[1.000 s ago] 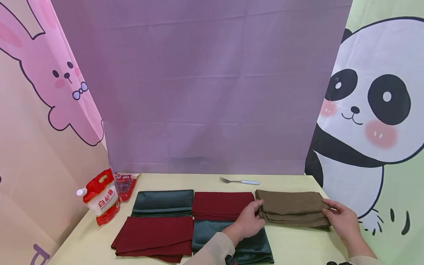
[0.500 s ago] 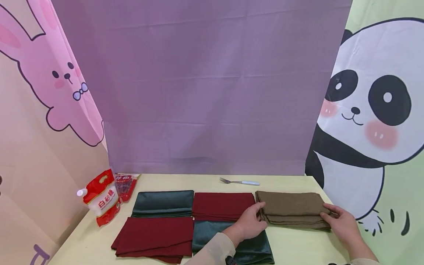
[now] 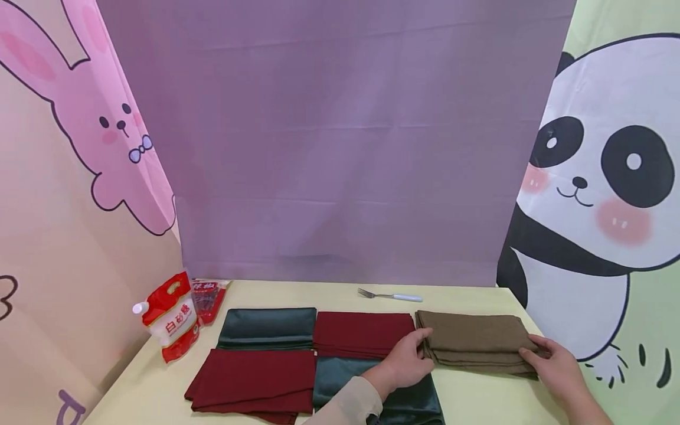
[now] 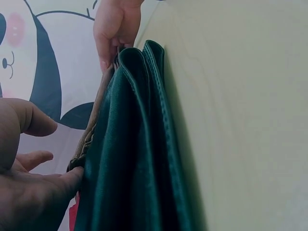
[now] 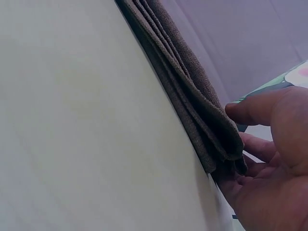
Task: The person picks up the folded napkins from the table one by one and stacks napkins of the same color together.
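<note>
While I look down from the head camera:
Brown cloth: the folded brown cloth (image 3: pixel 475 342) lies at the far right of the table (image 3: pixel 478 395), just right of the far red cloth (image 3: pixel 363 333).
Left hand: my left hand (image 3: pixel 406 366) touches the brown cloth's left edge with nearly straight fingers, resting over the near green cloth (image 3: pixel 395 392); it grasps nothing.
Right hand: my right hand (image 3: pixel 555 366) meets the near right corner, thumb on top.
Others: a fork (image 3: pixel 390 296) lies far behind; a red-and-white pouch (image 3: pixel 170 316) stands at the far left (nothing near my hands).

Left wrist view:
Fingers: my fingers (image 4: pixel 72 175) press flat against the brown layers beside the green folds.

Right wrist view:
Corner: my thumb (image 5: pixel 250 110) sits over the stacked layers (image 5: pixel 192 96) and my other fingers lie under them, so this hand pinches the corner.

Doing it well: I judge both sides should move evenly, keeping the layers squared and clear of the red cloth.
</note>
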Demonstrator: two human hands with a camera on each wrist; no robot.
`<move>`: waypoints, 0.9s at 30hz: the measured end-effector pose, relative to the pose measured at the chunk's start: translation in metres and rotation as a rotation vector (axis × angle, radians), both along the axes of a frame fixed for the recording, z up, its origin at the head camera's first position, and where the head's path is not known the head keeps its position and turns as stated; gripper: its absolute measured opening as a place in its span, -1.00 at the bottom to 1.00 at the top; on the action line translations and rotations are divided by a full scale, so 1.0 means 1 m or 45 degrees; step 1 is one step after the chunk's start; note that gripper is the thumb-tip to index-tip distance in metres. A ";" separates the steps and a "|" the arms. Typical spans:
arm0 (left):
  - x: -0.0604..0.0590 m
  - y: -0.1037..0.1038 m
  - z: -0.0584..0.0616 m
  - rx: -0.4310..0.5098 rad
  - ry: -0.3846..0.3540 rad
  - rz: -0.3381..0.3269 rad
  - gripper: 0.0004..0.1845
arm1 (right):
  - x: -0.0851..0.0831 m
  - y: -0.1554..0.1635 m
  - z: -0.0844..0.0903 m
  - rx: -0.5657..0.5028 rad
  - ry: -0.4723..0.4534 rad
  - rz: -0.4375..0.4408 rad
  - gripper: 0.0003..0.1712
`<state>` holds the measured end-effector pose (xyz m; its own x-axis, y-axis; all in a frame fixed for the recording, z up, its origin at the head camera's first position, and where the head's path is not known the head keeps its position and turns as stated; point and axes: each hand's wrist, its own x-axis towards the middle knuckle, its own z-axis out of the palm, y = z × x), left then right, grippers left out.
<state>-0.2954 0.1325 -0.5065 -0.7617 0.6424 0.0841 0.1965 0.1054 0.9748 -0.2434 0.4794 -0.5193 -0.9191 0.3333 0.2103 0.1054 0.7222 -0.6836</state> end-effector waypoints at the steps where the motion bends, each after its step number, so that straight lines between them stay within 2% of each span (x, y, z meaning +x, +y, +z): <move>1: 0.000 0.000 0.000 0.005 -0.008 -0.007 -0.25 | 0.001 0.000 0.000 0.002 0.000 0.005 -0.32; 6: -0.001 0.000 -0.001 -0.006 -0.004 0.011 -0.28 | 0.003 -0.002 0.003 -0.006 0.003 0.022 -0.32; 14: -0.001 -0.005 0.004 0.013 0.044 0.029 -0.31 | 0.005 -0.010 0.015 -0.049 -0.021 -0.049 -0.29; 21: -0.002 -0.017 0.005 0.043 0.116 0.065 -0.36 | 0.009 -0.022 0.022 -0.013 0.097 -0.065 -0.35; 27: -0.002 -0.033 0.004 0.065 0.198 0.141 -0.43 | 0.014 -0.043 0.029 -0.099 0.124 -0.043 -0.34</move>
<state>-0.2972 0.0996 -0.5020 -0.8029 0.5474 0.2362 0.3348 0.0861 0.9383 -0.2297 0.4367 -0.4905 -0.8835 0.3824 0.2705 0.0591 0.6639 -0.7455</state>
